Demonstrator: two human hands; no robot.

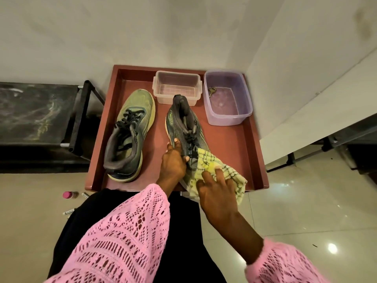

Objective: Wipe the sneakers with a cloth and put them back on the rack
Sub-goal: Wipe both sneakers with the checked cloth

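- Wiping is the step in hand: the right hand (216, 193) lies flat with fingers spread, pressing a yellow checked cloth (220, 170) against the near end of the right-hand sneaker (187, 129).
- Steadying it, the left hand (173, 162) is closed on that sneaker's side near the laces, thumb on top and fingers wrapped under the edge.
- That sneaker stands on the red-brown tray (255, 139), heel pointing away towards the clear lidless box (176, 86); its near end is hidden under the cloth.
- Lying just beside it to the left on the same tray, apart from both hands, is the other sneaker (130, 135), toe pointing away.
- Near the tray's far right corner sits a purple tub (227, 97) with a key or two in it.
- Left of the tray stands a dark rack (40, 113), probably where the pair goes back.
- Judging by this, neither sneaker is back yet; next the cloth should travel along the upper and sole edge while the left hand keeps hold, then the second sneaker needs the same before both are lifted across to the rack.
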